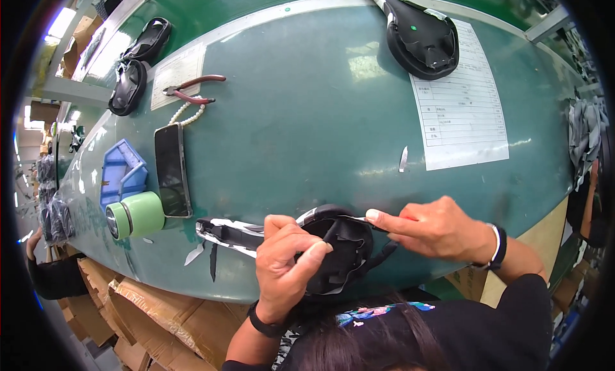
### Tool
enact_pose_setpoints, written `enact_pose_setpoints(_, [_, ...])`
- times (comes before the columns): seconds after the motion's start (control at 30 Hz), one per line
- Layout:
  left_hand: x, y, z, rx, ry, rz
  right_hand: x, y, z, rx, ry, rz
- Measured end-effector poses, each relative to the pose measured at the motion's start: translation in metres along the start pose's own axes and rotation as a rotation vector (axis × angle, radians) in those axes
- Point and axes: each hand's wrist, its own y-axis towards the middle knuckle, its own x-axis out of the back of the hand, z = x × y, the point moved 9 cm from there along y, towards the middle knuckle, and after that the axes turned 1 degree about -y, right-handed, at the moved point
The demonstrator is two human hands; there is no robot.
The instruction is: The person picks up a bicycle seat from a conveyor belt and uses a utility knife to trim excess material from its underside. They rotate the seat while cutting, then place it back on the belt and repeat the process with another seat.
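holding a black saddle-shaped piece [349,252] open side up at the lower centre of the frame, i have the left hand [285,262] closed on its middle and the right hand [435,227] pinching its rim, the two apart. on the green tabletop [288,115], i see a dark phone [171,169] touching a pale green cylinder [144,214] at left, and pliers [192,89] at upper left.
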Motion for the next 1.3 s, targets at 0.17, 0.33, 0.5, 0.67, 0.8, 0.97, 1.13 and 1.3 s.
enact_pose_setpoints(0.17, [0.003,-0.002,0.007,-0.039,-0.243,-0.016,-0.014,-0.025,0.007,-0.141,0.052,-0.004])
enact_pose_setpoints(0.33, [0.005,-0.003,0.012,-0.040,-0.393,-0.052,-0.024,-0.048,0.024,-0.323,0.123,-0.112])
enact_pose_setpoints(0.5, [0.011,-0.007,0.011,-0.078,-0.546,-0.186,-0.018,-0.061,0.031,-0.411,0.225,-0.235])
enact_pose_setpoints(0.67, [-0.008,0.034,-0.003,-0.141,-0.551,-0.266,0.014,-0.007,0.005,-0.427,-0.024,-0.122])
enact_pose_setpoints(0.8, [-0.008,0.041,0.005,-0.177,-0.736,-0.284,0.007,-0.017,-0.005,-0.384,0.231,-0.314])
enact_pose_setpoints(0.97, [0.008,0.032,0.030,-0.179,-1.165,-0.428,-0.006,-0.035,0.014,-0.554,0.407,-0.269])
enact_pose_setpoints(1.13, [0.005,0.039,0.006,-0.083,-0.570,-0.268,-0.003,-0.037,0.007,-0.561,0.325,-0.290])
enact_pose_setpoints(1.3, [-0.038,0.048,-0.044,-0.461,0.944,0.175,0.013,-0.033,0.009,-0.559,0.056,-0.156])
